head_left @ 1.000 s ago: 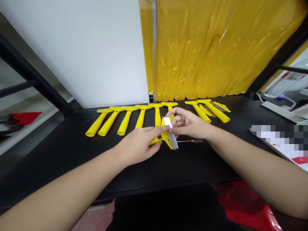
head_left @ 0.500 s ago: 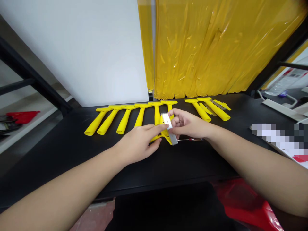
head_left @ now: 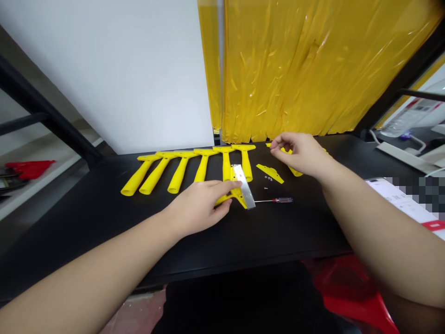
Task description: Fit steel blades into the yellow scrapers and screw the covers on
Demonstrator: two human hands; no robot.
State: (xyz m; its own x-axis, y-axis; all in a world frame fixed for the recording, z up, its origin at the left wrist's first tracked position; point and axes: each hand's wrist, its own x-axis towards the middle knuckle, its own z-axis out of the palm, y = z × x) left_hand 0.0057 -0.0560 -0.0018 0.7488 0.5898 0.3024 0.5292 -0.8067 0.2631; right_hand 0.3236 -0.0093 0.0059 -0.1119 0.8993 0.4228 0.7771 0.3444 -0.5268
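My left hand [head_left: 201, 204] grips a yellow scraper [head_left: 239, 198], with its thumb below and index finger on the metal blade [head_left: 246, 188] lying across the head. My right hand [head_left: 299, 150] hovers over the yellow scrapers at the right, fingers loosely curled and a little apart, nothing visible in them. Between the hands lie a yellow cover plate [head_left: 270, 173], several small screws [head_left: 269, 178] and a screwdriver [head_left: 283, 200] with a clear dark handle. The screwdriver's tip reaches close to the blade's lower end.
Several yellow scrapers [head_left: 149, 178] lie in a row along the back of the black table [head_left: 194, 250]. Behind stand a white panel [head_left: 139, 69] and a yellow plastic sheet [head_left: 295, 69]. A white and red printed item [head_left: 392, 195] lies at the right edge.
My right hand has let go of the blade and moved up and right, uncovering the cover plate, screws and screwdriver. My left hand stays on the scraper.
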